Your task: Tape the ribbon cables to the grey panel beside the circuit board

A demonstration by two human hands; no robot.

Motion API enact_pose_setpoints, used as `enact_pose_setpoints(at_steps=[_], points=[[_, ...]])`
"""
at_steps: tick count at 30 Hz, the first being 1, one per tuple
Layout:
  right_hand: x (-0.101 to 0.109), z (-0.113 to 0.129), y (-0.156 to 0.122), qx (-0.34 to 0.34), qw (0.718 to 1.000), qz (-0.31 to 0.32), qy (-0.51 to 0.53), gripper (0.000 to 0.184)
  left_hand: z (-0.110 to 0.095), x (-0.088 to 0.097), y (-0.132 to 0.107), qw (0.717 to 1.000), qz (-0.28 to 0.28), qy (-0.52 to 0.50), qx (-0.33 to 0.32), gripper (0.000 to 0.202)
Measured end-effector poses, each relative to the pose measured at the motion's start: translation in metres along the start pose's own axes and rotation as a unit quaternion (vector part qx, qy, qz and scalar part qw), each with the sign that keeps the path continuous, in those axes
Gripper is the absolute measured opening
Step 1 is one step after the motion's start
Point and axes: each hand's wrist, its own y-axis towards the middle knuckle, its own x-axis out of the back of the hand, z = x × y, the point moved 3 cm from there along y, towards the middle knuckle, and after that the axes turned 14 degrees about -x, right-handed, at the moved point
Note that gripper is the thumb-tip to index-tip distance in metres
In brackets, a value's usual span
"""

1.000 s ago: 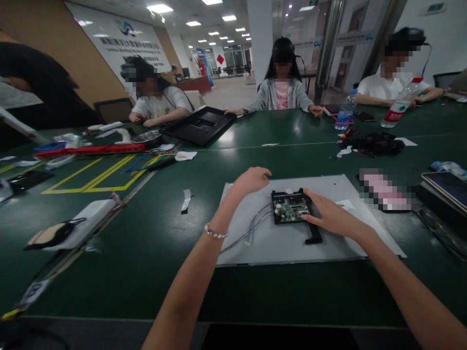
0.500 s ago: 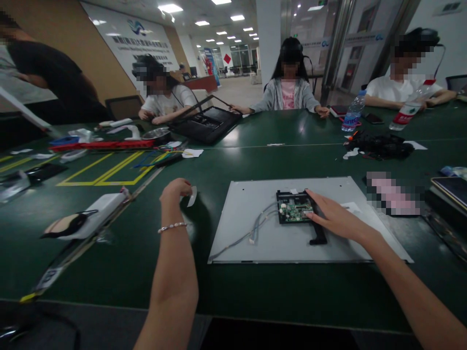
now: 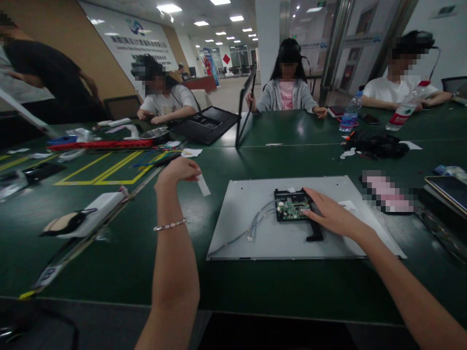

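My left hand (image 3: 180, 171) is raised over the table, fingers pinched on a short white strip of tape (image 3: 203, 185) that hangs from the fingertips. On the grey metal panel (image 3: 233, 209) sits a black plastic bracket (image 3: 314, 228) with a green circuit board (image 3: 292, 209) in it. My right hand (image 3: 333, 211) grips the bracket's right side, thumb over the board's edge and fingers reaching to the upper corner. Grey cables (image 3: 257, 221) run from the board leftward across the panel. A small white piece (image 3: 346, 205) lies on the panel, partly behind my right hand.
A pink-cased object (image 3: 388, 192) and a phone (image 3: 448, 187) lie to the right. To the left is a white power strip (image 3: 97, 209). Two bottles (image 3: 350, 113) stand farther back. Across the table, a person holds a black frame (image 3: 243, 109) beside a black cover (image 3: 206, 125).
My left hand has risen slightly, and the tape now hangs straighter below it. My right hand stays on the bracket. The person opposite has tilted the black frame upright.
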Motion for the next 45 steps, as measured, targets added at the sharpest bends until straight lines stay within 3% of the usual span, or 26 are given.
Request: enact_pose_setpoints(at_steps=[2,4,8,12,15,20,24,31,36,45], points=[[0.000,0.002,0.000,0.006,1.000,-0.016,-0.011,0.071,-0.025,0.002,-0.002,0.998,0.001,-0.064,0.027,0.016],[-0.002,0.005,0.000,0.013,0.999,-0.032,-0.022,0.069,-0.058,-0.009,-0.003,0.991,0.017,-0.131,-0.016,0.020],[-0.005,0.021,-0.003,0.035,0.997,-0.058,-0.031,0.064,-0.102,-0.068,-0.014,0.976,0.092,-0.192,-0.049,0.022],[-0.009,0.046,-0.010,0.075,0.995,-0.057,-0.030,0.059,-0.102,-0.132,-0.035,0.962,0.137,-0.233,-0.022,0.015],[-0.015,0.068,-0.018,0.120,0.992,-0.037,-0.032,0.057,-0.093,-0.153,-0.049,0.961,0.127,-0.247,-0.005,0.014],[-0.028,0.105,-0.031,0.205,0.978,-0.009,-0.022,0.055,-0.087,-0.159,-0.056,0.967,0.106,-0.231,0.000,0.011],[-0.038,0.120,-0.038,0.232,0.972,0.022,-0.023,0.056,-0.087,-0.162,-0.057,0.976,0.110,-0.190,0.001,0.011],[-0.048,0.119,-0.039,0.227,0.970,0.080,-0.013,0.051,-0.090,-0.160,-0.059,0.980,0.146,-0.129,-0.031,0.020],[-0.046,0.120,-0.039,0.221,0.971,0.089,-0.002,0.050,-0.093,-0.158,-0.059,0.979,0.159,-0.105,-0.067,0.017],[-0.050,0.122,-0.038,0.224,0.971,0.090,-0.004,0.052,-0.098,-0.153,-0.059,0.981,0.117,-0.033,-0.151,0.020]])
